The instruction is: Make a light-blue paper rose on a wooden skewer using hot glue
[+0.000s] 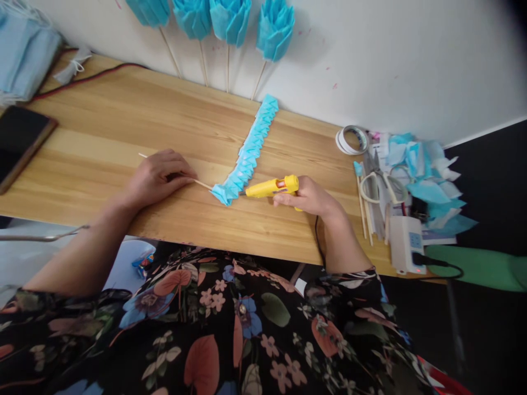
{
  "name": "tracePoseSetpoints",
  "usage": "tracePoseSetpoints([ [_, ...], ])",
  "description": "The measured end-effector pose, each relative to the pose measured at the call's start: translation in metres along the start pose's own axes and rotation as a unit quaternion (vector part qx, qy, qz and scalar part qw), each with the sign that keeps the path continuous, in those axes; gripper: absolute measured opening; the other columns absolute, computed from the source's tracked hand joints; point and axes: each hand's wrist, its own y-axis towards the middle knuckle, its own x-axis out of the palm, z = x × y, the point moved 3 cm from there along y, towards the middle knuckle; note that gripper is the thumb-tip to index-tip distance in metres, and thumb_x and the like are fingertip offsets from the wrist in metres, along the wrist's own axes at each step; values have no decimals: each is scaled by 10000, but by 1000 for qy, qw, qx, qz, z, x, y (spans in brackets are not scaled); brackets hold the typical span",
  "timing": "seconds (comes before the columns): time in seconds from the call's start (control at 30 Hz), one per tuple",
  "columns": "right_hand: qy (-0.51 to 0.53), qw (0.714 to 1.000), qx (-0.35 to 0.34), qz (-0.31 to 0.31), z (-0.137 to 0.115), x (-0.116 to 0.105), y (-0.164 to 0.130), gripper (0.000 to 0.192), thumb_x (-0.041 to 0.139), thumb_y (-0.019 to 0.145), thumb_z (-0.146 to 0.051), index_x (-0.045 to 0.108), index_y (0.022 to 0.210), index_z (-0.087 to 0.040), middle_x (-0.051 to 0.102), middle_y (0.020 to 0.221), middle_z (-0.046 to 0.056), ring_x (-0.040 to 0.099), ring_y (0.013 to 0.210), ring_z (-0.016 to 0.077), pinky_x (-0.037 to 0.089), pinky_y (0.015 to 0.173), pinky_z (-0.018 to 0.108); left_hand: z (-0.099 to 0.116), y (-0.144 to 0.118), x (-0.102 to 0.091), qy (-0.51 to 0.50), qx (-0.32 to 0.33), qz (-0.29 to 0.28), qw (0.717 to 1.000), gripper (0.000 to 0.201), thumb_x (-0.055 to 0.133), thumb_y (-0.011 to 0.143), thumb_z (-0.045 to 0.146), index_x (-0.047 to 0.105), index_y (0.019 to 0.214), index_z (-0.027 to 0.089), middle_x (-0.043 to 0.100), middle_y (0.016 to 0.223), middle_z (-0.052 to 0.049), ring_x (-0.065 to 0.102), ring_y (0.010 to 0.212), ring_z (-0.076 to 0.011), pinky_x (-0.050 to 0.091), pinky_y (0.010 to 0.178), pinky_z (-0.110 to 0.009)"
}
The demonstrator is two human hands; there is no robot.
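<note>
Between the closed fingers of my left hand (162, 175) is a thin wooden stick (203, 184). Its right end meets the near end of a long blue pleated strip (249, 153) that lies on the table, running up toward the wall. My right hand (308, 196) is wrapped round a yellow hot glue gun (272, 187). The gun's nozzle points left and is at the strip's near end; whether it touches cannot be made out. A black cord hangs down from the gun.
Several blue folded flowers (275, 30) on sticks lean against the wall. At right lie tape rolls (352, 140), scissors (381, 184), blue scraps (438, 186) and a white power strip (407, 244). A phone (22, 142) and face masks (24, 52) are at left.
</note>
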Motion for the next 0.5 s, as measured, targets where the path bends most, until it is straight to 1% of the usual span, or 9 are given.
tracePoseSetpoints([
  [0.07, 15, 1000, -9, 15, -1, -1, 0, 489, 691, 933, -639, 763, 796, -174, 723, 687, 15, 578, 599, 117, 439, 589, 258, 0, 0, 0, 5, -2, -5, 1000, 273, 628, 1066, 404, 731, 884, 229, 748, 897, -51, 657, 878, -224, 532, 790, -406],
  [0.17, 41, 998, -26, 35, -3, 4, 2, 522, 669, 942, -665, 762, 788, -174, 733, 712, 25, 575, 611, 117, 437, 585, 260, -2, 0, 0, 3, -1, -4, 1000, 300, 620, 1068, 412, 721, 859, 224, 736, 883, -57, 651, 873, -227, 534, 786, -414],
  [0.33, 32, 999, -17, 37, -2, 13, 7, 462, 696, 930, -618, 750, 792, -181, 714, 686, 6, 585, 610, 115, 440, 590, 253, -3, -1, 0, 2, -4, -11, 1000, 306, 605, 1077, 424, 724, 884, 218, 735, 889, -52, 647, 886, -221, 537, 803, -412],
  [0.5, 10, 999, -22, 23, -1, 8, 4, 429, 726, 908, -597, 751, 794, -184, 743, 723, 10, 613, 629, 122, 459, 616, 256, -3, -1, 0, 4, 8, -6, 1000, 300, 614, 1076, 418, 724, 876, 222, 730, 897, -56, 650, 883, -220, 531, 787, -408],
])
